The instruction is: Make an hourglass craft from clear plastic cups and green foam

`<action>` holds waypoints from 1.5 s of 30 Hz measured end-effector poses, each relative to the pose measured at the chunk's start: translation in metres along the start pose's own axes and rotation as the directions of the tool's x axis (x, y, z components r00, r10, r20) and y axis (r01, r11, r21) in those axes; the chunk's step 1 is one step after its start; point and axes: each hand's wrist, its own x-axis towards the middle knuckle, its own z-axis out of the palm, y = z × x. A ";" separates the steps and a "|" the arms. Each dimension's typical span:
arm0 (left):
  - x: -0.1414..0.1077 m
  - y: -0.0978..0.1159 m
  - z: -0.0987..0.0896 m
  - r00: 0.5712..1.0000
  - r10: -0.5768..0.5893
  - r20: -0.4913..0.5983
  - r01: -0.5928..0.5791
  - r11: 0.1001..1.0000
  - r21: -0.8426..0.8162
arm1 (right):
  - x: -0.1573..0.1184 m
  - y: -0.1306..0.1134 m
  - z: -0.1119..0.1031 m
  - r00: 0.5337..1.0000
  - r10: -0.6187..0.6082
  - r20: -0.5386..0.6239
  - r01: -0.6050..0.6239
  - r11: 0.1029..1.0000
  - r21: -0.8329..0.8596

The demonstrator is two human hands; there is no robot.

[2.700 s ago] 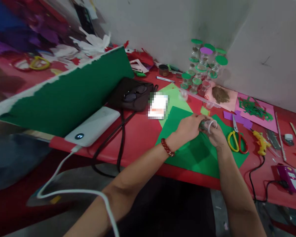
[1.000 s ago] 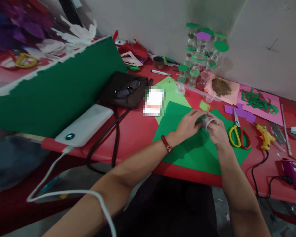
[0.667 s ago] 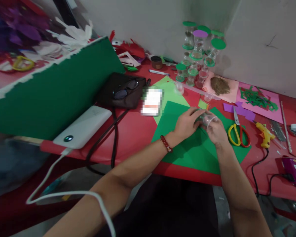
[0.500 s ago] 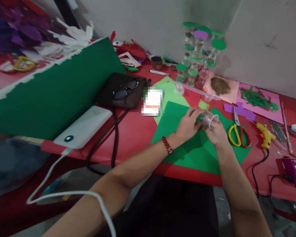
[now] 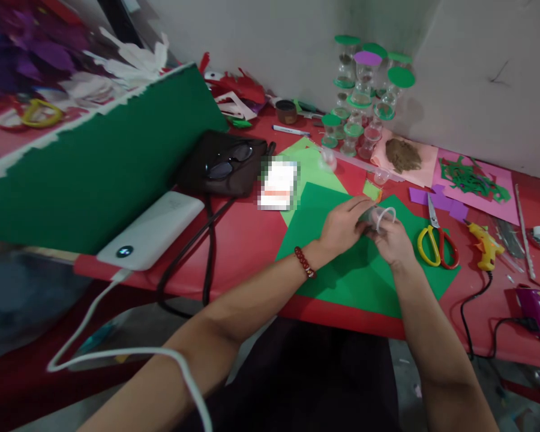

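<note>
Between my two hands is a small clear plastic cup [image 5: 381, 219], tipped on its side with its round rim towards the right. My left hand [image 5: 342, 224] is closed around its left end, a red beaded bracelet on that wrist. The fingers of my right hand [image 5: 395, 241] grip the cup near the rim, from the right. Both hands are just above a green foam sheet [image 5: 342, 282]. A small yellow-green piece [image 5: 372, 191] lies beyond my fingers. Part of the cup is hidden by the fingers.
Scissors [image 5: 437, 246] and a yellow glue gun [image 5: 485, 246] lie right of my hands, the gun's cord trailing over the table edge. Stacked plastic cups with green discs [image 5: 360, 96] stand against the wall. A white power bank [image 5: 153, 231] and dark pouch [image 5: 193, 174] lie left.
The cup has turned slightly in my fingers, and the green tint at its left end shows less. Both hands stay in nearly the same place.
</note>
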 end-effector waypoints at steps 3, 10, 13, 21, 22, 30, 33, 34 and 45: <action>0.001 0.000 0.000 1.000 0.010 -0.028 -0.009 1.000 0.017 | 0.000 0.000 -0.001 1.000 0.016 0.001 -0.016 1.000 0.007; 0.001 -0.002 0.002 0.997 0.055 0.048 -0.054 0.998 -0.024 | -0.005 -0.011 -0.003 0.996 -0.078 0.041 0.082 0.991 -0.107; 0.001 -0.002 0.001 0.999 0.036 0.032 -0.036 0.999 0.008 | -0.005 -0.009 -0.002 0.998 -0.053 0.038 0.056 0.996 -0.075; 0.002 -0.001 0.001 0.997 0.081 0.009 -0.082 0.996 0.038 | -0.006 -0.011 -0.002 0.994 -0.079 0.070 0.085 0.992 -0.097; 0.003 -0.001 0.001 0.996 0.084 0.009 -0.084 0.995 0.045 | -0.006 -0.012 -0.002 0.995 -0.073 0.072 0.080 0.992 -0.096; 0.002 -0.002 0.001 0.999 0.051 -0.007 -0.051 0.998 0.024 | -0.006 -0.010 0.000 0.997 -0.062 0.047 0.065 0.996 -0.063; 0.002 -0.005 0.002 0.993 0.115 0.011 -0.115 0.993 0.010 | -0.007 -0.012 0.001 0.994 -0.103 0.030 0.105 0.990 -0.091; 0.002 -0.006 0.002 0.991 0.133 0.019 -0.133 0.991 0.007 | -0.008 -0.013 0.002 0.994 -0.104 0.027 0.107 0.990 -0.095; 0.001 -0.004 0.002 0.990 0.144 0.000 -0.144 0.989 -0.022 | -0.009 -0.009 0.005 0.987 -0.160 0.014 0.160 0.980 -0.115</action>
